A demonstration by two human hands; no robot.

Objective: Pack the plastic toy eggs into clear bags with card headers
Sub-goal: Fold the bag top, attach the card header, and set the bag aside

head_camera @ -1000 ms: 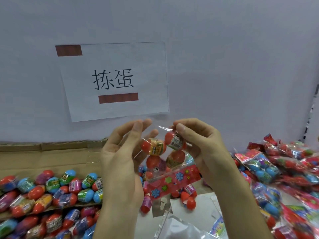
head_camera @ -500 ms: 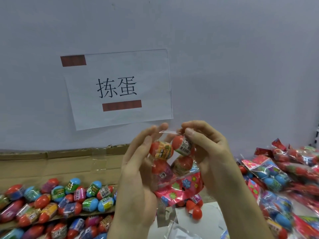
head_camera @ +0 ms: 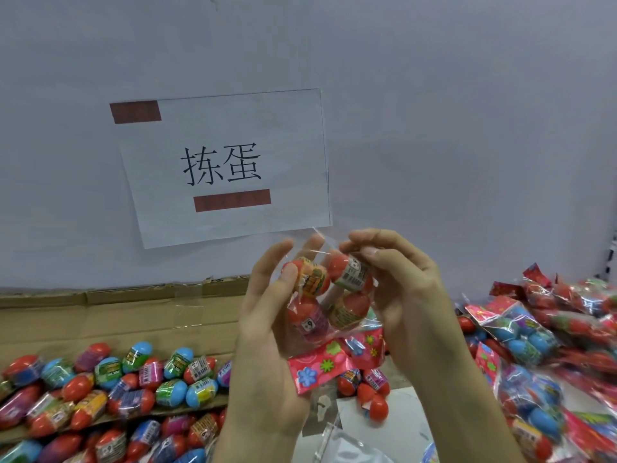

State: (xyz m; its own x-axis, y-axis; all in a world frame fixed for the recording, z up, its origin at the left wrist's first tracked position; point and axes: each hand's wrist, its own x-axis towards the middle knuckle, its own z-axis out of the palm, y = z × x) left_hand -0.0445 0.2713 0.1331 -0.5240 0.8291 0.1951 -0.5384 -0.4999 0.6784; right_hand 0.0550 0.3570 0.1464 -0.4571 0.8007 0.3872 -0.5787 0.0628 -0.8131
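I hold a clear bag [head_camera: 329, 248] upside down in front of me, with several red and orange toy eggs [head_camera: 347, 279] inside. Its pink flowered card header [head_camera: 320, 365] hangs at the bottom. My left hand [head_camera: 267, 332] cradles the bag from the left, fingers fairly straight, thumb tip on the orange-banded egg [head_camera: 312, 279]. My right hand [head_camera: 400, 289] pinches the bag's open top edge with curled fingers above a red egg. Loose eggs [head_camera: 133, 382] in red and blue fill cardboard trays at lower left.
A pile of packed bags [head_camera: 534, 339] lies at the right. Cardboard tray walls [head_camera: 133, 315] stand at the left. A paper sign [head_camera: 227, 168] is taped to the grey wall behind. A few loose red eggs [head_camera: 370, 392] and empty clear bags [head_camera: 347, 442] lie below my hands.
Both hands with the bag have shifted right in view as my head turned. The left thumb has moved onto the orange-banded egg, and the right fingers have closed tighter on the bag's top.
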